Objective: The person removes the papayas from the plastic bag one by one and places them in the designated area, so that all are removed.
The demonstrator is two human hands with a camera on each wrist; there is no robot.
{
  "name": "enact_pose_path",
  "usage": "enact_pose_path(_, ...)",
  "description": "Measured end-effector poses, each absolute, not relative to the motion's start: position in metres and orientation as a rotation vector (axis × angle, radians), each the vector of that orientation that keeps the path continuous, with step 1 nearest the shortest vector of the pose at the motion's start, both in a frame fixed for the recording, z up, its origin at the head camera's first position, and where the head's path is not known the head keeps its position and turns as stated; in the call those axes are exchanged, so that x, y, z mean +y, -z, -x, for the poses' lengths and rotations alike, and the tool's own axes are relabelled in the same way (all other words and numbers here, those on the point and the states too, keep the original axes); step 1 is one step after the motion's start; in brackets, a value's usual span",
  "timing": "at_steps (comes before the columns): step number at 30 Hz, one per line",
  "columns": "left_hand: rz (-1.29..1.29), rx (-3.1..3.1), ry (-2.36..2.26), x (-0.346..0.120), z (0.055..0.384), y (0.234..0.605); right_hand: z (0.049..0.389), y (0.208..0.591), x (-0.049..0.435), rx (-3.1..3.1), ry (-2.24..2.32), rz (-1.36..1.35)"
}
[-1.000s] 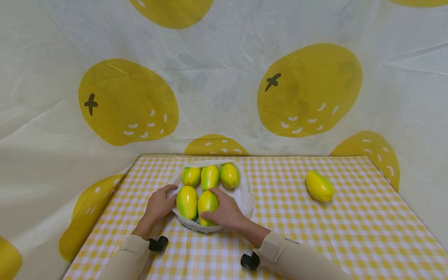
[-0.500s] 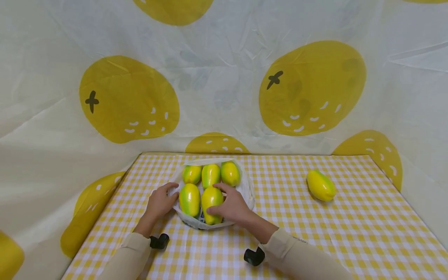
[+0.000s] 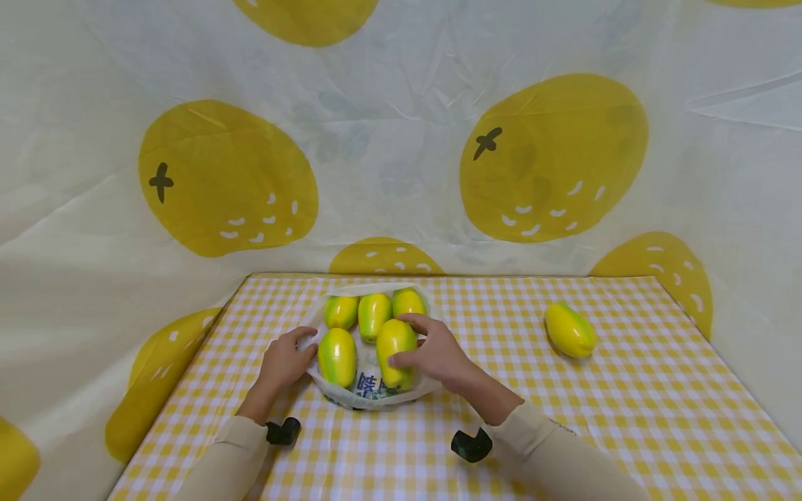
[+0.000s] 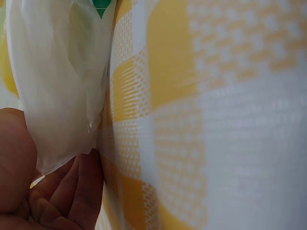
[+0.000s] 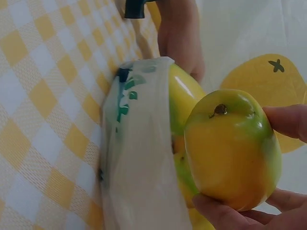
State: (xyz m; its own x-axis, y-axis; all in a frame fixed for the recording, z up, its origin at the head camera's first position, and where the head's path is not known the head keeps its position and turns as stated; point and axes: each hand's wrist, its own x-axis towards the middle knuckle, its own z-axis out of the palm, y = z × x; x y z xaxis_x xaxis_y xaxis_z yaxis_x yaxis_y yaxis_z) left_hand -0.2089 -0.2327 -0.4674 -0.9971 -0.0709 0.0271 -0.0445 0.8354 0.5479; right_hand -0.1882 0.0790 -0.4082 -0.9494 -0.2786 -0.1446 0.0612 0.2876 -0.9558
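Observation:
A white plastic bag point(image 3: 366, 402) with printed characters lies wide-mouthed on the table, mangoes inside it. My right hand point(image 3: 441, 356) grips a yellow-green mango point(image 3: 395, 342) between thumb and fingers. In the right wrist view this held mango point(image 5: 232, 153) is raised at the bag's mouth, stem end toward the camera. My left hand point(image 3: 285, 363) holds the bag's left edge; the left wrist view has the bag's side point(image 4: 57, 81) between thumb and fingers. Beside the held mango rests a front-left mango point(image 3: 337, 357). Behind it are a back-left mango point(image 3: 340, 312), a back-middle mango point(image 3: 374, 316) and a partly hidden back-right mango point(image 3: 407, 301).
Alone on the right side of the table lies another mango point(image 3: 570, 330). A yellow-and-white checked cloth point(image 3: 501, 334) covers the table. Behind its far edge hangs a pale curtain point(image 3: 388, 153) with large yellow fruit prints.
My right hand has carried its mango up and right from the bag's front, baring the printed characters underneath. My left hand has stayed at the bag's left edge.

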Motion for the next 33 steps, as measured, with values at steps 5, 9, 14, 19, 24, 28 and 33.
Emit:
enact_pose_path(5,-0.099,-2.974,0.879,-0.233,0.209,0.466,0.19,0.401,0.088,2.224,1.742,0.219)
enact_pose_path(9,-0.106,-2.98,0.883,-0.233,0.209,0.465,0.191,0.395,0.096,2.197,1.757,0.253)
enact_pose_path(14,-0.107,-2.976,0.889,-0.233,0.209,0.465,0.193,0.389,0.105,2.194,1.755,0.272)
enact_pose_path(19,-0.1,-2.97,0.877,-0.232,0.209,0.465,0.195,0.385,0.115,2.191,1.753,0.28)
enact_pose_path(24,-0.099,-2.968,0.882,-0.231,0.209,0.464,0.197,0.381,0.123,2.189,1.752,0.293)
enact_pose_path(28,-0.106,-2.973,0.891,-0.231,0.208,0.464,0.197,0.378,0.128,2.195,1.745,0.295)
enact_pose_path(33,-0.102,-2.982,0.892,-0.232,0.208,0.464,0.196,0.376,0.135,2.201,1.745,0.287)
